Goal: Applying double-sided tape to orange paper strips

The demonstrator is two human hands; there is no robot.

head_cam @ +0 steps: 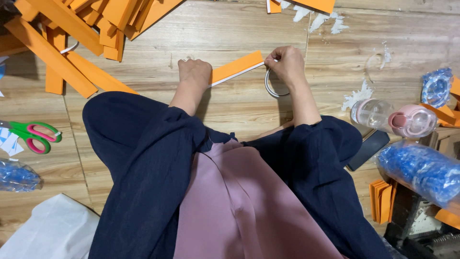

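Two bare hands work over a wooden floor in the single head view, looking down past dark trousers and a mauve top. The left hand is curled shut and presses down on the near end of an orange paper strip, which lies flat on the floor and runs up and to the right with a thin white edge along its lower side. The right hand pinches closed at the strip's far end, its fingertips meeting at the corner, and a roll of tape hangs or rests just under that hand, touching it; whether the tape is already stuck to the strip I cannot tell. The strip looks light, thin and fairly stiff like card, likely to crease if bent sharply and easy to slide on smooth boards, so it seems best held flat at both ends, as here, or pinched by its edges. A heap of similar orange strips lies to the upper left, well apart from the hands. Green and pink scissors sit at the left edge, a clear bottle with a pink cap lies on its side to the right beside a dark phone, and blue items in clear bags rest at the lower right.
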